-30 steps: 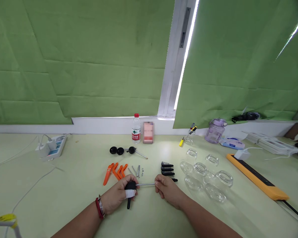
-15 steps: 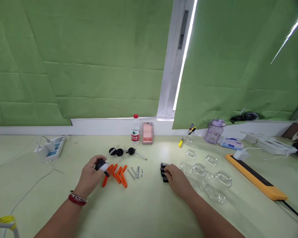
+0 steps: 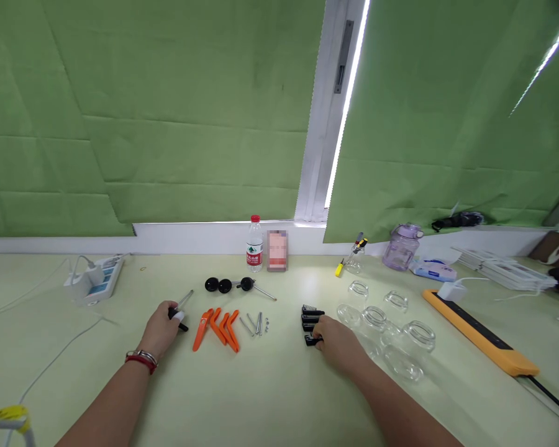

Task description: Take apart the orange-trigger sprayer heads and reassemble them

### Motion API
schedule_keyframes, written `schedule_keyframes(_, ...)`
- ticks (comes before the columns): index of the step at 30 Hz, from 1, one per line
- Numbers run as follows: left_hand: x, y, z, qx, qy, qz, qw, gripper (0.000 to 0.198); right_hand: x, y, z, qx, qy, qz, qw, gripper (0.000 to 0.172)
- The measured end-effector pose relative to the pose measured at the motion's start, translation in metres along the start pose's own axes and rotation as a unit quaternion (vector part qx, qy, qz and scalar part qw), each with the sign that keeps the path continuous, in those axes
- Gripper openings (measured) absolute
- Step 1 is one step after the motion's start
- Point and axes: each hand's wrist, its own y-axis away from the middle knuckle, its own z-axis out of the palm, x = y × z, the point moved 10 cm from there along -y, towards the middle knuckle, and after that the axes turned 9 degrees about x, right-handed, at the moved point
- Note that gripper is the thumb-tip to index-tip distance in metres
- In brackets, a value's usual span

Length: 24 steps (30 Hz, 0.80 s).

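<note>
Green blinds (image 3: 190, 112) behind pale table (image 3: 261, 397), head view. Left hand (image 3: 159, 329) curled round black part with metal rod (image 3: 185, 300); orange levers (image 3: 221, 329) just right of it. Right hand (image 3: 336, 341): fingers bent, touching nearest black piece (image 3: 310, 341), can't tell if gripped. Clear jars (image 3: 420, 335) to its right.

Left hand (image 3: 161, 329): white wrap (image 3: 179, 316) on thumb; red band (image 3: 137, 360) and silver bangle (image 3: 148, 356) at wrist. Both forearms (image 3: 114, 397) bare.
</note>
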Motion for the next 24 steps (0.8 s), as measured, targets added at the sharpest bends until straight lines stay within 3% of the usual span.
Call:
schedule_keyframes(9, 0.01, -0.001, 0.014, -0.021, 0.014, 0.029, 0.999, 0.04, -0.002, 0.002, 0.007, 0.0, 0.01, -0.033, 0.999, 0.012)
schedule_keyframes(18, 0.032, -0.007, 0.029, -0.022, 0.032, 0.007, 0.999, 0.048, -0.011, 0.007, 0.013, -0.013, -0.006, -0.041, 0.999, 0.005)
schedule_keyframes(24, 0.06, -0.001, 0.008, 0.02, 0.02, 0.029, 0.999, 0.05, -0.023, 0.011, 0.015, -0.025, -0.036, -0.047, 0.998, 0.005)
